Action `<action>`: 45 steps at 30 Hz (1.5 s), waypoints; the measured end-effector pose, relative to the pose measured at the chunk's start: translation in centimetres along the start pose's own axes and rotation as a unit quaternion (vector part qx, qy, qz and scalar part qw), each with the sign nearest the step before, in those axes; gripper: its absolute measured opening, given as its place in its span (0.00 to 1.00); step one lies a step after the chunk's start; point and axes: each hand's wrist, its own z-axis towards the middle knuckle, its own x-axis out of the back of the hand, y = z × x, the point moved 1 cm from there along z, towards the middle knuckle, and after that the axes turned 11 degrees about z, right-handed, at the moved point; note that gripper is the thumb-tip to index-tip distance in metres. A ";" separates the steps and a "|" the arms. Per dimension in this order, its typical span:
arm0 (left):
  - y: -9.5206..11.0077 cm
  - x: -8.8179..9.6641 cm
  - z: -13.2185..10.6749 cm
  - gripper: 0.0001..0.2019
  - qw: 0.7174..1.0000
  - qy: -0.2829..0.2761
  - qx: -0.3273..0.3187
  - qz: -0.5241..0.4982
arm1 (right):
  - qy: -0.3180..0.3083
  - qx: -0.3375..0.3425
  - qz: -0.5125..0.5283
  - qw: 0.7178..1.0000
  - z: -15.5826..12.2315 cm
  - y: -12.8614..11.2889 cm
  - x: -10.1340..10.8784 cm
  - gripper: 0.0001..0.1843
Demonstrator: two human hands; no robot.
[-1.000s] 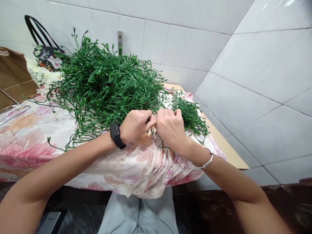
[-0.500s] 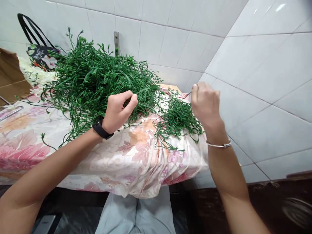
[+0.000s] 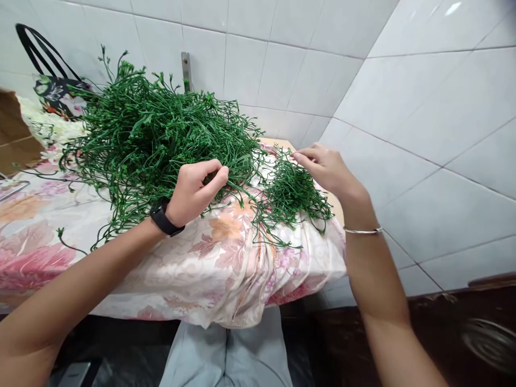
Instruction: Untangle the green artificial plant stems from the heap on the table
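My left hand [image 3: 199,189] is closed in a pinch on a thin green stem [image 3: 242,190], which sticks out to the right of the fingers. It hovers at the front of a large heap of green artificial flower stems [image 3: 161,126] with small budded tips. On the right lies a smaller pile of the same stems [image 3: 292,193]. Over the back of that pile, my right hand [image 3: 322,164] has thumb and forefinger brought together at the pile's upper edge. What those fingertips hold, if anything, is too small to make out.
A floral cloth [image 3: 226,258] covers the table. White artificial blossoms [image 3: 56,129], a flowered bag [image 3: 60,94] with black handles and brown cardboard [image 3: 16,123] are at the left. Tiled walls [image 3: 274,64] rise behind and to the right. One loose stem [image 3: 70,244] lies at front left.
My right hand has come down and left, from beside the wall to the back of the small pile. My left hand stays almost in place, its stem now plainer to see.
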 end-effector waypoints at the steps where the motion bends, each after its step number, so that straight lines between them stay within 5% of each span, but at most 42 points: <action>1: 0.0 -0.1 0.0 0.14 0.999 -0.018 0.007 -0.039 | -0.006 0.007 -0.036 0.999 0.0 0.2 -0.4 0.16; 5: 0.0 -0.3 0.2 0.13 0.977 -0.061 0.039 -0.200 | 0.055 0.032 -0.122 0.991 0.2 -0.2 -1.1 0.19; 9: 0.2 -0.3 0.4 0.12 0.969 -0.046 0.047 -0.239 | 0.096 0.093 0.001 0.991 -0.3 -2.8 -1.8 0.19; 14: 0.1 -0.3 0.5 0.12 0.974 -0.056 0.001 -0.221 | 0.007 0.125 0.212 0.969 -1.6 -6.2 -3.6 0.20; 19: -0.2 -0.5 0.2 0.13 0.980 -0.092 -0.058 -0.168 | -0.118 0.072 0.389 0.911 -2.4 -7.4 -5.6 0.19; 26: -0.4 -0.6 0.1 0.16 0.984 -0.088 -0.109 -0.107 | -0.156 -0.006 0.469 0.869 -2.8 -7.3 -6.5 0.08; 33: 0.3 -0.1 0.1 0.10 0.994 -0.036 -0.107 -0.008 | -0.112 0.052 0.394 0.911 -2.2 -6.1 -6.6 0.10; 40: 0.7 0.3 0.4 0.07 0.980 -0.181 -0.074 0.031 | -0.148 0.065 0.338 0.927 -2.1 -6.0 -6.8 0.11; 45: 0.7 -0.5 0.1 0.11 0.966 -0.236 -0.052 0.088 | -0.121 0.165 0.144 0.968 -2.6 -6.9 -7.2 0.09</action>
